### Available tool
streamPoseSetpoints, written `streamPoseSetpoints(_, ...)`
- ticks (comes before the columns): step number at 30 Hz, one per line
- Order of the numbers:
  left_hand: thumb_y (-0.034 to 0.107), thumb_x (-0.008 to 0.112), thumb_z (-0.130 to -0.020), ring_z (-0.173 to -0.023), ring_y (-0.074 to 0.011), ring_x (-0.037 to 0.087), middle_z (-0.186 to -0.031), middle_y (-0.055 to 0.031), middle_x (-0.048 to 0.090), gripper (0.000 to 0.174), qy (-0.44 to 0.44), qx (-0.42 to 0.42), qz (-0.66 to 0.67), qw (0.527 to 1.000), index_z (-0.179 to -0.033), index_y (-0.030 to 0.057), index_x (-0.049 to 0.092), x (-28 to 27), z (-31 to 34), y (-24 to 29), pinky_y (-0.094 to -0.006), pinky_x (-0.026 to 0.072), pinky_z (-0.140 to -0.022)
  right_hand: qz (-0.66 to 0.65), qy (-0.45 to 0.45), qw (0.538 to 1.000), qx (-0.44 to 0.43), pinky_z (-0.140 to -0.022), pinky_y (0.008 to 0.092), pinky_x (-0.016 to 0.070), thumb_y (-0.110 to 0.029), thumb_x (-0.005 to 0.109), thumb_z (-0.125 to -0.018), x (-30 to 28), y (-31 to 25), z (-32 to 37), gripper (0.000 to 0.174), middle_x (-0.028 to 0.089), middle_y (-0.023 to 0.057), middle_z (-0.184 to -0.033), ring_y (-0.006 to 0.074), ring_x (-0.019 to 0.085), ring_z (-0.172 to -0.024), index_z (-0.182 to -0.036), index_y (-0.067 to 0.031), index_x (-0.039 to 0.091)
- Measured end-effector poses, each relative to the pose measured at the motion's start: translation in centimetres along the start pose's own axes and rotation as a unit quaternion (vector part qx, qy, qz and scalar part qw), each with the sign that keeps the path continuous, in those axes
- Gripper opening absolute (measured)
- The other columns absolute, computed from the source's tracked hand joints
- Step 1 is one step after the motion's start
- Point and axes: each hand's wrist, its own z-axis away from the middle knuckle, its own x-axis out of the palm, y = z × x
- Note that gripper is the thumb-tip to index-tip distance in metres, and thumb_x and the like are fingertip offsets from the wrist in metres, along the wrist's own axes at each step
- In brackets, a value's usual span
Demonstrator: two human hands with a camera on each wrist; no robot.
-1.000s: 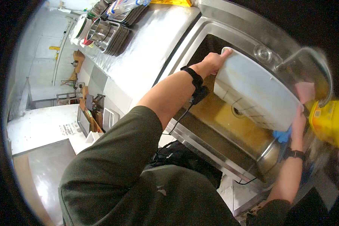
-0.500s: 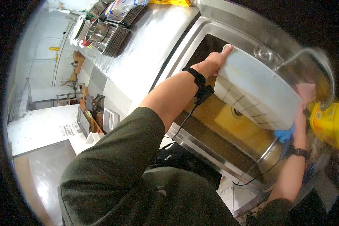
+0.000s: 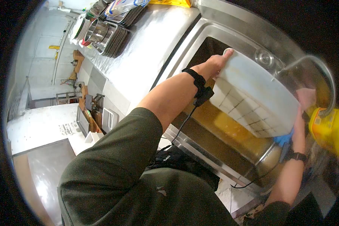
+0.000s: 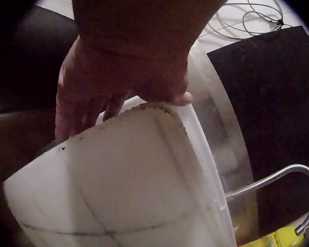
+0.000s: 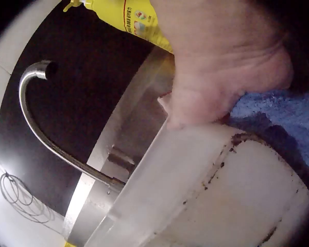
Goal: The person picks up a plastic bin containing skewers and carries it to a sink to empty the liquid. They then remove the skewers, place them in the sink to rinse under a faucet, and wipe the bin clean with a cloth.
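Note:
A white plastic tub (image 3: 252, 86) is tilted over the sink, its dark-lined, stained bottom facing the person. My left hand (image 3: 216, 63) grips one end, its thumb at the rim and its fingers along the outside wall, as the left wrist view shows. At the opposite end, my right hand (image 3: 298, 128) holds the tub by its corner near the rim; most of its fingers are hidden. A blue cloth (image 5: 278, 116) sits against the tub's underside beside the right hand. Below, brownish water (image 3: 229, 132) lies in the sink basin.
A curved metal faucet (image 3: 329, 75) rises behind the tub. Nearby are a yellow jug (image 3: 329, 130) and a pink cloth (image 3: 306, 97). Left of the sink stretches a steel counter (image 3: 150, 41) with stacked metal trays (image 3: 116, 41). A black cable hangs from each wrist.
The tub has tipped slightly, so more of its lined bottom shows and its lower edge sits lower over the sink. Both hands have kept their hold.

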Motion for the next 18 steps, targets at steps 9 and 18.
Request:
streamPoseSetpoints(9, 0.074, 0.043, -0.076, -0.103, -0.0404, 0.055, -0.115, -0.0217, 0.054, 0.088, -0.031, -0.026, 0.007, 0.999, -0.117, -0.0026, 0.054, -0.3, 2.3, -2.2, -0.0554, 0.0474, -0.077, 0.017, -0.061, 0.998, 0.025, -0.094, 0.0286, 0.0356, -0.056, 0.040, -0.090, 1.3, 0.9, 1.8, 0.068, 0.055, 0.0093, -0.121, 0.0195, 0.051, -0.109, -0.123, 0.0031, 0.051)
streamPoseSetpoints(18, 0.082, 0.038, -0.070, -0.092, -0.0316, 0.061, -0.106, -0.0209, 0.060, 0.098, 0.016, -0.055, -0.075, 0.996, -0.107, -0.0063, 0.060, -1.9, 7.3, -3.6, -0.0430, 0.0506, -0.071, 0.016, -0.061, 0.996, 0.070, -0.096, 0.0315, 0.0351, -0.055, 0.037, -0.091, 1.6, 2.9, 6.7, 0.069, 0.052, 0.0123, -0.125, 0.0225, 0.049, -0.113, -0.124, 0.0051, 0.048)
